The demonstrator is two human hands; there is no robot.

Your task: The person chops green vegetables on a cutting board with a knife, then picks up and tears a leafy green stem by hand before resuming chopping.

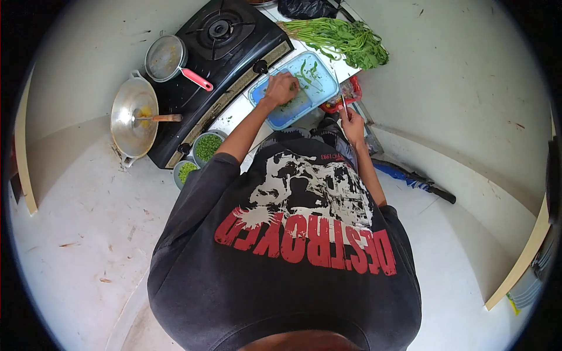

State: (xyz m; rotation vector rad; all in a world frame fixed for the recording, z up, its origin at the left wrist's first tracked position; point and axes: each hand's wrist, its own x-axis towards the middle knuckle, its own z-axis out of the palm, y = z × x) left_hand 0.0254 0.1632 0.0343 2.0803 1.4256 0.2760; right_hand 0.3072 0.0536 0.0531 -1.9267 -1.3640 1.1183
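Note:
My left hand (281, 88) presses down on a small bunch of green stems lying on a blue plastic tray (319, 88). A few cut green pieces are scattered over the tray. My right hand (353, 124) is closed on a knife (343, 105) whose thin blade points up toward the tray's right edge, a little apart from the left hand. My black shirt with red lettering fills the lower half of the view.
A bundle of long green vegetables (345, 38) lies behind the tray. Left of it stand a black gas stove (225, 41), a small red-handled pan (165, 57) and a wok (133, 117) holding a spatula. Two bowls of chopped greens (207, 146) sit near my left elbow.

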